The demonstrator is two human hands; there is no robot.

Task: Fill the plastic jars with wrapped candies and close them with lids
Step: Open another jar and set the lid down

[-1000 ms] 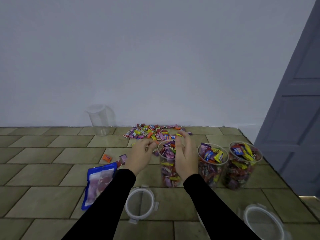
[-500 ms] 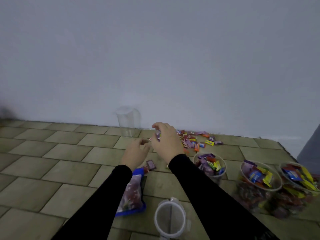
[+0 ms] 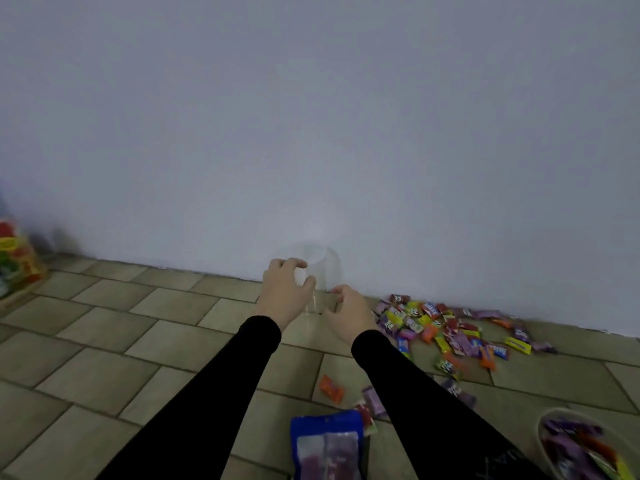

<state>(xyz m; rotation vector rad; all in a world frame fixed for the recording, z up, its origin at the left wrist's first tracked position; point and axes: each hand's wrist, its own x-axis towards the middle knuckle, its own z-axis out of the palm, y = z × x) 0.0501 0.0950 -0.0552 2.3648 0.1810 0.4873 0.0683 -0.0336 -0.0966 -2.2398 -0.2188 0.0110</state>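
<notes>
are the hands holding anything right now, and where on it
Both hands are at the empty clear jar by the wall: the left hand curls at its upper side, the right hand at its lower side. Blur hides whether either grip has closed.

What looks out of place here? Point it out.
A few wrapped candies lie apart from the main candy pile by the wall: an orange candy and a purple candy sit alone on the floor tiles near the blue pouch. Both hands reach for the empty clear jar, which stands upright.
</notes>
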